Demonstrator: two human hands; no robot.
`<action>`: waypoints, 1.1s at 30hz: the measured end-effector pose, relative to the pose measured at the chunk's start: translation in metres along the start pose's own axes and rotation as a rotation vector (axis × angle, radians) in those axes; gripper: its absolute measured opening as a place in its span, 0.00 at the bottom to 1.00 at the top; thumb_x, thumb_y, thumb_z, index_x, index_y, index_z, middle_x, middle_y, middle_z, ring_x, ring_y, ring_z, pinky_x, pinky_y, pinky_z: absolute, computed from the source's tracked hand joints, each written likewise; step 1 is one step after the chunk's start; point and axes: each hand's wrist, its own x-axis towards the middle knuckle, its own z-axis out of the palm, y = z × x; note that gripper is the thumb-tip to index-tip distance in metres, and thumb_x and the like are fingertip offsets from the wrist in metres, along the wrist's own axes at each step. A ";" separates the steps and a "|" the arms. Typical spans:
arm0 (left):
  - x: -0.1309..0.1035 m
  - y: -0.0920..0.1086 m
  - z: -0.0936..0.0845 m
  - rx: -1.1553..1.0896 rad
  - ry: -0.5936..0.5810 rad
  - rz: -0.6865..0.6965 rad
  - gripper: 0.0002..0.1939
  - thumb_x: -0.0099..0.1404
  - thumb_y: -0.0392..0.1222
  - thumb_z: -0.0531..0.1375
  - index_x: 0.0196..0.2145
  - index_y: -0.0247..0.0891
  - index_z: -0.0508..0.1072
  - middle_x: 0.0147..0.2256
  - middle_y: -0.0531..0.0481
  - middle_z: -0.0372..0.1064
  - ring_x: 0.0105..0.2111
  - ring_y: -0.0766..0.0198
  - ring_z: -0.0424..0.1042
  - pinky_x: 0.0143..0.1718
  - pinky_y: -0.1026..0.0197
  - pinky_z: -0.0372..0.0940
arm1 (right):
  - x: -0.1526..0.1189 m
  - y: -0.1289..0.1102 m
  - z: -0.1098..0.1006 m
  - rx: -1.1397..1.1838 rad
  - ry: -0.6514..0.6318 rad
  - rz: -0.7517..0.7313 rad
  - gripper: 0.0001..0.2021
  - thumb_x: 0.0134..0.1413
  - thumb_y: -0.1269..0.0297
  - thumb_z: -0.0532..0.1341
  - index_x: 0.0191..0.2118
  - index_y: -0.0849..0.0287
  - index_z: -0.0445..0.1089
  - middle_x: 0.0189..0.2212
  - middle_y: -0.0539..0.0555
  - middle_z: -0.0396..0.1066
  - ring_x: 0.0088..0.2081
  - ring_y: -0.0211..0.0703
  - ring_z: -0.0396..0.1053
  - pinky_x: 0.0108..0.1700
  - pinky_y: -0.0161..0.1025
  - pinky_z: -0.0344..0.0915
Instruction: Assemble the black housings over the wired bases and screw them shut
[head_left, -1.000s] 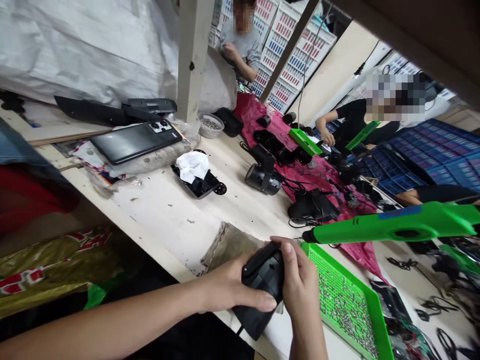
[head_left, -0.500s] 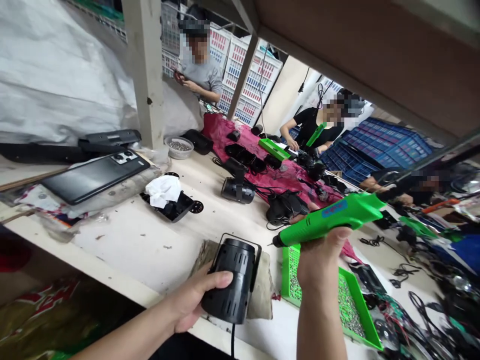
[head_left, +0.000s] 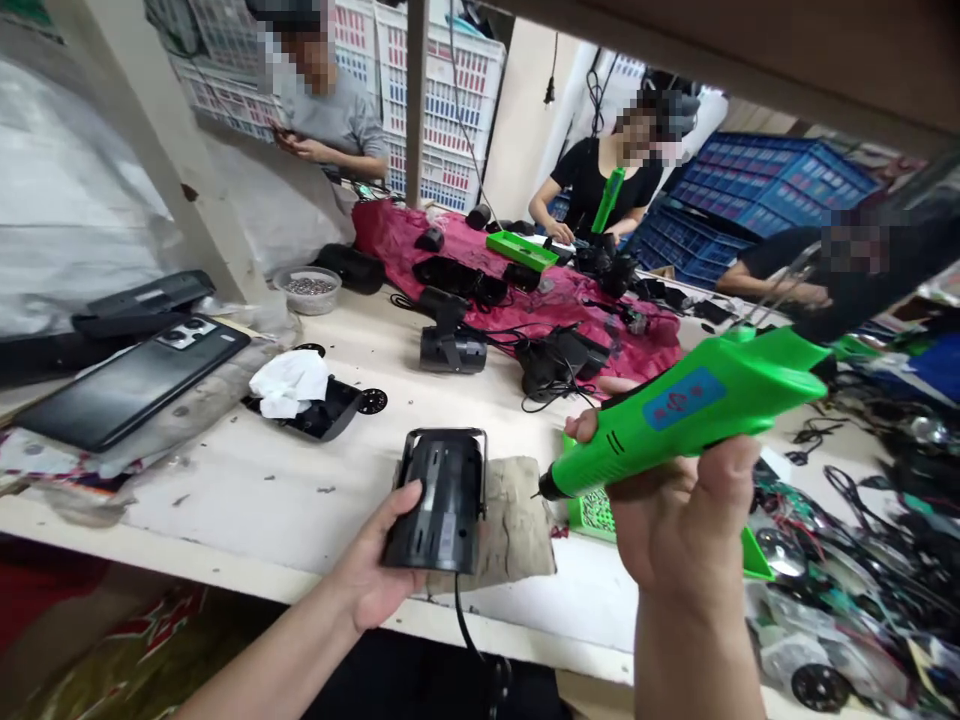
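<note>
My left hand (head_left: 386, 560) is closed around the side of a black cylindrical lamp housing (head_left: 439, 500). The housing has vent slots, a wire-like bracket around its top and a cable hanging from its lower end. It is over a worn piece of cardboard (head_left: 521, 520) at the bench's front. Up on the right, my right hand (head_left: 682, 510) grips a green electric screwdriver (head_left: 675, 410), its thin bit pointing left, apart from the housing. Partly hidden behind that hand is a green tray (head_left: 600, 512) of small metal screws.
A phone (head_left: 127, 380) lies at the left, near a tub of small metal parts (head_left: 307, 290) and a black shell with white tissue (head_left: 289, 385). Another black lamp (head_left: 452, 350) lies farther back. Wires and parts (head_left: 840, 590) crowd the right. Co-workers sit across the bench.
My view has turned and shifted. The lamp housing, still in my left hand, appears higher and slightly left. The screwdriver in my right hand appears closer and farther right, covering more of the tray.
</note>
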 end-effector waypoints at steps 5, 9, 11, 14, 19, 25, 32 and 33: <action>-0.001 -0.007 0.003 0.114 0.084 0.031 0.37 0.38 0.54 0.74 0.43 0.29 0.73 0.37 0.36 0.78 0.40 0.46 0.76 0.44 0.50 0.69 | -0.019 0.003 -0.006 -0.160 0.025 -0.014 0.25 0.46 0.43 0.65 0.46 0.52 0.69 0.31 0.50 0.70 0.37 0.45 0.71 0.35 0.42 0.68; -0.003 -0.021 0.012 0.305 0.094 0.180 0.34 0.43 0.51 0.73 0.46 0.36 0.71 0.39 0.43 0.78 0.44 0.48 0.74 0.43 0.52 0.69 | -0.030 -0.001 0.002 -0.089 0.121 -0.064 0.17 0.51 0.51 0.64 0.44 0.55 0.68 0.25 0.46 0.68 0.27 0.38 0.67 0.34 0.42 0.68; -0.005 -0.025 0.017 0.339 0.107 0.231 0.32 0.44 0.49 0.72 0.46 0.39 0.70 0.40 0.45 0.78 0.46 0.49 0.73 0.46 0.53 0.68 | -0.032 -0.006 0.009 0.031 0.216 -0.153 0.20 0.49 0.47 0.63 0.42 0.56 0.68 0.21 0.44 0.64 0.22 0.36 0.62 0.30 0.40 0.67; -0.006 -0.027 0.024 0.366 0.119 0.266 0.30 0.45 0.48 0.72 0.46 0.39 0.70 0.42 0.46 0.77 0.47 0.50 0.73 0.48 0.54 0.66 | -0.029 -0.011 0.022 0.131 0.268 -0.279 0.22 0.47 0.43 0.63 0.42 0.55 0.68 0.19 0.43 0.64 0.20 0.36 0.61 0.26 0.38 0.65; -0.006 -0.026 0.025 0.364 0.103 0.285 0.31 0.46 0.48 0.71 0.48 0.40 0.69 0.43 0.47 0.76 0.48 0.51 0.72 0.49 0.55 0.65 | -0.021 -0.004 0.038 0.216 0.241 -0.269 0.22 0.44 0.43 0.65 0.39 0.55 0.68 0.18 0.42 0.64 0.18 0.35 0.60 0.24 0.36 0.66; -0.006 -0.025 0.023 0.343 0.099 0.245 0.33 0.47 0.49 0.71 0.50 0.39 0.68 0.40 0.47 0.76 0.46 0.51 0.72 0.47 0.56 0.65 | -0.017 0.015 0.045 0.233 0.242 -0.251 0.19 0.42 0.47 0.67 0.34 0.55 0.67 0.16 0.42 0.63 0.17 0.34 0.60 0.23 0.35 0.65; -0.007 -0.028 0.026 0.432 0.056 0.283 0.35 0.48 0.48 0.70 0.54 0.41 0.66 0.37 0.50 0.74 0.42 0.55 0.71 0.44 0.57 0.65 | -0.025 0.005 0.031 0.199 0.246 -0.240 0.19 0.45 0.47 0.64 0.37 0.55 0.69 0.16 0.42 0.65 0.18 0.35 0.60 0.23 0.36 0.66; -0.006 -0.028 0.026 0.433 0.047 0.287 0.35 0.49 0.48 0.69 0.54 0.41 0.66 0.38 0.49 0.74 0.42 0.55 0.71 0.45 0.57 0.64 | -0.027 -0.003 0.031 0.161 0.252 -0.270 0.19 0.47 0.47 0.63 0.40 0.55 0.69 0.17 0.42 0.66 0.18 0.35 0.61 0.24 0.37 0.66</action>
